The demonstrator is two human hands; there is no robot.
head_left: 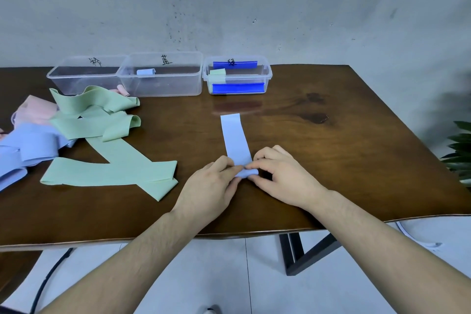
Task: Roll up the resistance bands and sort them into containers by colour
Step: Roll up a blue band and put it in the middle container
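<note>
At the far left of the wooden table [331, 186] lay a loose heap of unrolled bands: pink bands [35, 109] at the back, light blue bands [30, 150] in front of them, and green bands [107, 160] sprawling toward the middle. Behind the heap stood three clear plastic containers in a row by the wall: the left container [84, 76] with a small pink roll [123, 90] just beside its front right corner, the middle container [163, 79] holding a rolled light blue band [145, 72], and the smaller right container [237, 76], with blue clips, holding a rolled green band [217, 72]. Right of centre, a light blue band [234, 137] lay flat, running away from the person, its near end wound into a small roll [246, 173] between the two hands. The left hand [211, 186] came in palm down, its fingers curled and pinching the roll's left end. The right hand [283, 176] mirrored it, fingers bent over and pinching the right end.
</note>
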